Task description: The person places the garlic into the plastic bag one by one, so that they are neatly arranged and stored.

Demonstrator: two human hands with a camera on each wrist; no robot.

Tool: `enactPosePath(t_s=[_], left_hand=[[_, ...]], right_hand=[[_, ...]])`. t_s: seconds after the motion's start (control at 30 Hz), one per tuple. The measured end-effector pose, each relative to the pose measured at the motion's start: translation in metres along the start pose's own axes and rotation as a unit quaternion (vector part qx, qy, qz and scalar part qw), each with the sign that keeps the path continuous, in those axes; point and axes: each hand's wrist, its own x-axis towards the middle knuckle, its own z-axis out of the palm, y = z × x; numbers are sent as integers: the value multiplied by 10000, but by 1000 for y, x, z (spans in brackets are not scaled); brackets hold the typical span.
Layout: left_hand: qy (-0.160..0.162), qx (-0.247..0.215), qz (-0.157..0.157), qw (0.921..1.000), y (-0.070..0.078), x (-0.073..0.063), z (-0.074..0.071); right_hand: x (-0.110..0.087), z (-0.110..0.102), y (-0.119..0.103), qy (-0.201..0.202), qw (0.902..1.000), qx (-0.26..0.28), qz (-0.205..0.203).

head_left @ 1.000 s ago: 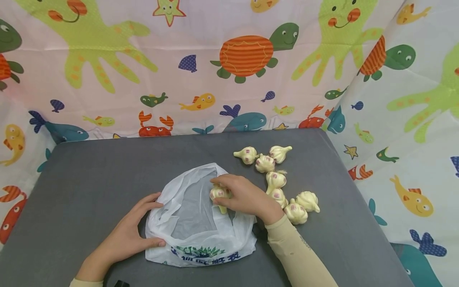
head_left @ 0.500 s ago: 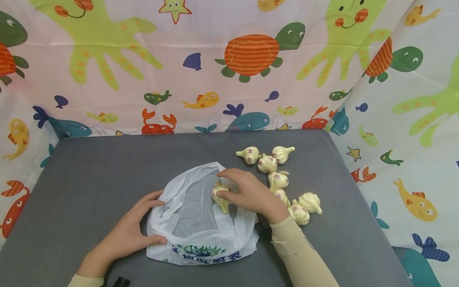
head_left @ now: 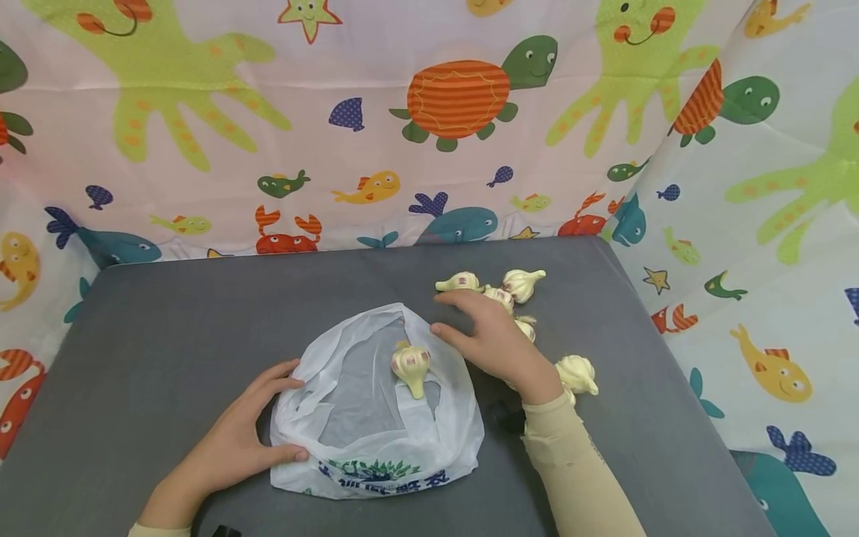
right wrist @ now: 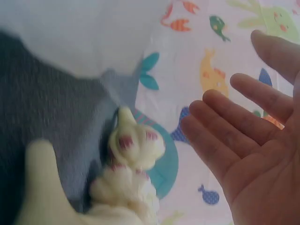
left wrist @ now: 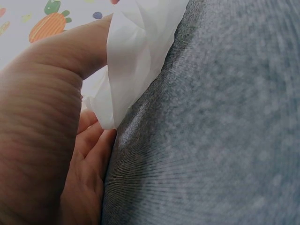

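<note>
A white plastic bag [head_left: 302, 447] with green and dark blue print lies with its mouth spread. Inside the mouth, near its right side, rests a garlic bulb [head_left: 411, 363] with its stem pointing toward the person. My left hand [head_left: 248, 429] rests against the bag's left side, thumb and fingers spread apart; the left wrist view shows the bag's white film [left wrist: 131, 61] between them. Above the bag's right edge hovers my right hand [head_left: 499, 339], fingers extended and holding nothing. Garlic bulbs [right wrist: 136, 145] lie below it in the right wrist view.
Several more garlic bulbs lie right of the bag, such as a far one [head_left: 523, 284] and a nearer one [head_left: 576, 374]; the right hand partly hides others. The grey table [head_left: 201, 313] meets a sea-animal print curtain [head_left: 376, 45] at its back and sides.
My right hand has let go of the garlic bulb, leaving it in the bag's mouth. The hand has moved right and away, toward the other bulbs. My left hand stays against the bag.
</note>
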Motion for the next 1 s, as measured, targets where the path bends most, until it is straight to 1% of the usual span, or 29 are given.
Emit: enactPosePath(t_s=[0.2, 0.33, 0.6, 0.73, 0.9, 1.0], left_hand=[[-20, 45, -107, 9999, 0, -1, 1], [5, 21, -97, 10000, 1, -2, 0], [-29, 36, -77, 10000, -1, 0, 0], [-76, 59, -150, 9998, -1, 0, -1], [-88, 152, -216, 9996, 1, 0, -1], [-53, 207, -194, 9996, 2, 0, -1]], right_hand=[[-3, -10, 12, 180, 9991, -50, 384], [-3, -15, 18, 212, 9981, -76, 582], [-6, -27, 32, 408, 9952, -126, 878], [-8, -31, 41, 517, 9933, -191, 1015], [-8, -32, 47, 538, 9911, -177, 1202], [-8, -32, 48, 495, 9897, -145, 1336]])
